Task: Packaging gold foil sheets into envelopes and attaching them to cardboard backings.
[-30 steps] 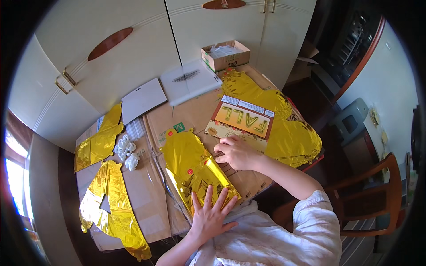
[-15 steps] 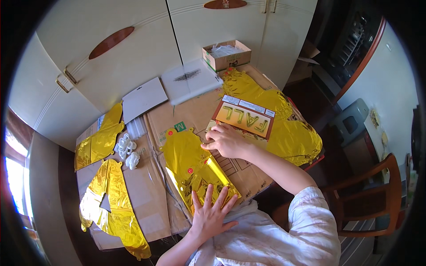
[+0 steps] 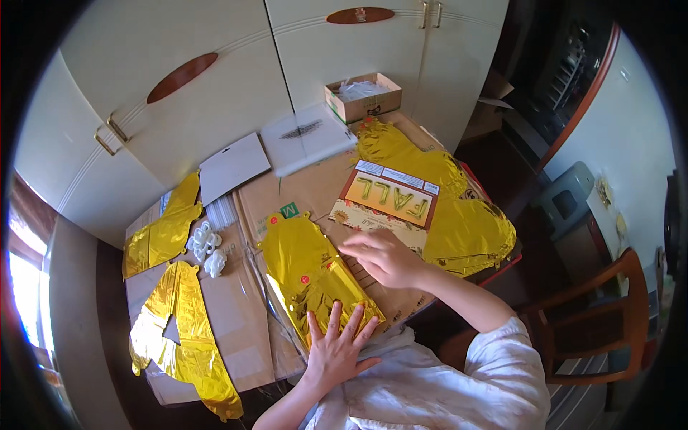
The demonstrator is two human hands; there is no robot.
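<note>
A gold foil balloon (image 3: pixel 290 247), flat and partly folded over, lies in front of me on the cardboard. Pressing on its near end is my left hand (image 3: pixel 335 351), fingers spread flat. My right hand (image 3: pixel 387 259) is just to the right of the balloon's upper edge, fingers stretched toward it and holding nothing I can see. Small red round marks show on the foil. Beyond my right hand lies a printed card (image 3: pixel 387 201) picturing gold letter balloons. More flat gold foil balloons (image 3: pixel 469 233) are stacked to its right.
On the left lie two more gold foil pieces (image 3: pixel 193 351) and white ribbon coils (image 3: pixel 206 240). A white card (image 3: pixel 234 163), a clear plastic sheet stack (image 3: pixel 308 140) and an open carton (image 3: pixel 363 100) line the back, by cream cabinets. A wooden chair (image 3: pixel 595 315) stands to the right.
My right hand has drawn back toward me and to the right, and its curled fingers have straightened. The folded foil flap now lies flatter. My left hand stays in place.
</note>
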